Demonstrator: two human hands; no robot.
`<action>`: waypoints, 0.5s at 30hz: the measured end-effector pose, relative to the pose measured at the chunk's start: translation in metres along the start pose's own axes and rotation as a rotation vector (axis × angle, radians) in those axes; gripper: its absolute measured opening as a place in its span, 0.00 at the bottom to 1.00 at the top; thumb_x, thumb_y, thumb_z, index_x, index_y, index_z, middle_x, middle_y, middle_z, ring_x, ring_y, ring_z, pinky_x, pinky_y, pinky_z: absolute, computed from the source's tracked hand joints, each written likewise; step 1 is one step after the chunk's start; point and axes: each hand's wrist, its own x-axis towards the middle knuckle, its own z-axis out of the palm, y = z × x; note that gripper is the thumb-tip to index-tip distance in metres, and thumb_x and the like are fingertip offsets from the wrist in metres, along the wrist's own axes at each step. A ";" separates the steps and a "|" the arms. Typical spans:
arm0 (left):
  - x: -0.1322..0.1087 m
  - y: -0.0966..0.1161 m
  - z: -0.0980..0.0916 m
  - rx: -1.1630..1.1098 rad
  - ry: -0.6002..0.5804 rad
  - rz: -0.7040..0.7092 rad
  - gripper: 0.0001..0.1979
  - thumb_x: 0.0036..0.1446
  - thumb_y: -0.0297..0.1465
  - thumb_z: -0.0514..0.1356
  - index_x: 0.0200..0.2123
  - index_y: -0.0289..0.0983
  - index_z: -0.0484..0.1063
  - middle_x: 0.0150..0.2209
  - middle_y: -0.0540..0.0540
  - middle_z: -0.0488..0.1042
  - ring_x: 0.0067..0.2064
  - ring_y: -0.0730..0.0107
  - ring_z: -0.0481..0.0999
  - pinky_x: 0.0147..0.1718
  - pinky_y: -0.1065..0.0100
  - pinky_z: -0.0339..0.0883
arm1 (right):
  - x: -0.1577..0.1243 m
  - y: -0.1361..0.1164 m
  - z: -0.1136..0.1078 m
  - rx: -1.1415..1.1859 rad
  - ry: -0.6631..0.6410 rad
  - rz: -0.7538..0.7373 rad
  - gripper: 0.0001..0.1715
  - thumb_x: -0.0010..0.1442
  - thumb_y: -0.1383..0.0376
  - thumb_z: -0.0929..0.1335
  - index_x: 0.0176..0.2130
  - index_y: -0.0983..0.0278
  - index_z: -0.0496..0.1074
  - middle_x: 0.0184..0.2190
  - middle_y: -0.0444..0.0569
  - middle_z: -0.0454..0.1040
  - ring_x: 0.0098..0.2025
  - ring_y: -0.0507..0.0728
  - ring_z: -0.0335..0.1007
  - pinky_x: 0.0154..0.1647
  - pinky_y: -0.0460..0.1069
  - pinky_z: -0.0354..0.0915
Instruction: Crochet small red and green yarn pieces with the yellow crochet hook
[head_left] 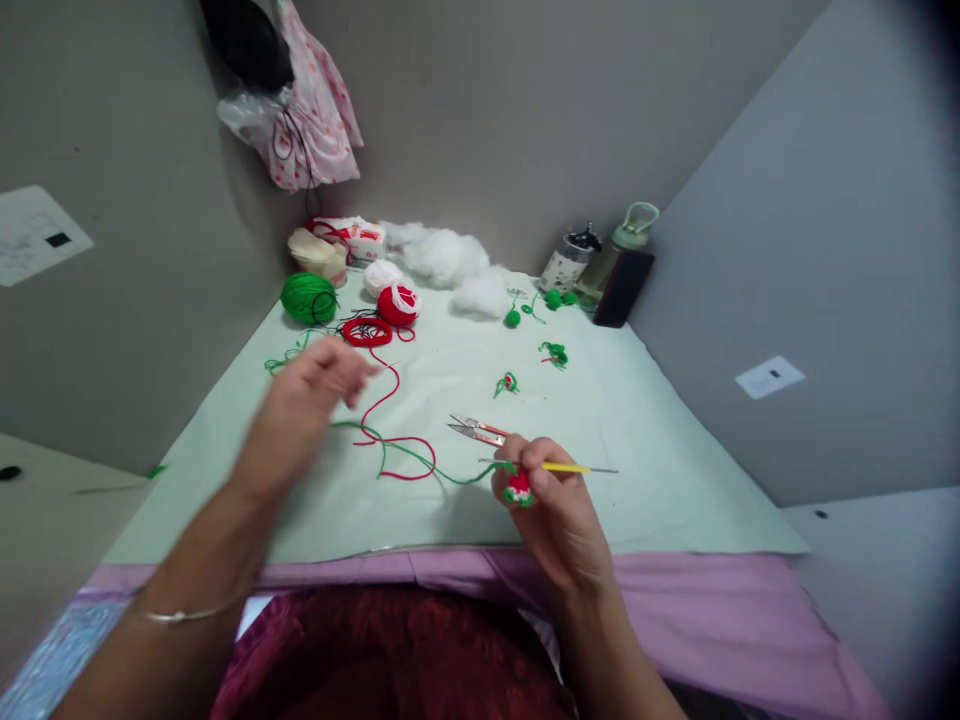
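My right hand (pixel 555 505) is closed on a yellow-handled crochet hook (pixel 570 468) and pinches a small red, white and green crocheted piece (pixel 518 489). A green yarn strand (pixel 420 458) runs from that piece across the pale green mat (pixel 660 450) to my left hand (pixel 304 410). That hand is raised above the mat and blurred, fingers drawn together around the strand. A red yarn strand (pixel 382 405) loops under it. Small snips (pixel 476 430) lie just beyond my right hand.
At the back of the mat are a green yarn ball (pixel 309 298), a red yarn ball (pixel 397 305), a white ball (pixel 381 275), white stuffing (pixel 457 262), small crocheted bits (pixel 553 352), two bottles (pixel 600 260) and a dark phone (pixel 622 288). A pink bag (pixel 311 120) hangs on the wall.
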 end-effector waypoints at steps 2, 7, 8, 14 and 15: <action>-0.015 -0.001 0.034 -0.183 -0.234 -0.097 0.24 0.65 0.51 0.65 0.27 0.39 0.71 0.25 0.55 0.64 0.29 0.72 0.66 0.46 0.62 0.73 | 0.000 0.001 0.005 -0.020 0.009 -0.013 0.15 0.49 0.56 0.84 0.29 0.58 0.80 0.27 0.42 0.70 0.27 0.50 0.58 0.28 0.46 0.62; -0.027 0.015 0.064 -0.707 -0.532 -0.430 0.30 0.61 0.59 0.64 0.25 0.39 0.66 0.26 0.57 0.58 0.21 0.80 0.47 0.21 0.69 0.71 | 0.005 0.002 0.006 0.113 0.147 0.085 0.15 0.50 0.58 0.84 0.33 0.59 0.82 0.33 0.44 0.77 0.30 0.50 0.67 0.30 0.45 0.67; -0.025 0.022 0.061 -0.785 -0.505 -0.466 0.28 0.61 0.58 0.65 0.27 0.38 0.69 0.27 0.55 0.62 0.21 0.80 0.50 0.19 0.71 0.70 | 0.007 0.002 0.005 0.174 0.191 0.126 0.16 0.48 0.59 0.85 0.34 0.59 0.82 0.33 0.44 0.77 0.30 0.49 0.68 0.30 0.44 0.68; -0.013 0.040 0.047 -0.788 0.006 -0.167 0.26 0.73 0.54 0.50 0.38 0.49 0.83 0.51 0.49 0.82 0.56 0.64 0.78 0.58 0.58 0.74 | 0.014 0.009 -0.002 0.409 0.254 0.284 0.19 0.43 0.66 0.87 0.34 0.61 0.82 0.31 0.43 0.76 0.29 0.49 0.68 0.26 0.42 0.70; -0.014 0.036 0.048 -0.703 0.033 -0.066 0.29 0.73 0.55 0.49 0.33 0.49 0.83 0.52 0.50 0.82 0.62 0.61 0.75 0.66 0.54 0.67 | 0.014 0.010 -0.002 0.409 0.250 0.283 0.18 0.44 0.65 0.86 0.34 0.61 0.82 0.31 0.44 0.76 0.29 0.49 0.68 0.26 0.43 0.71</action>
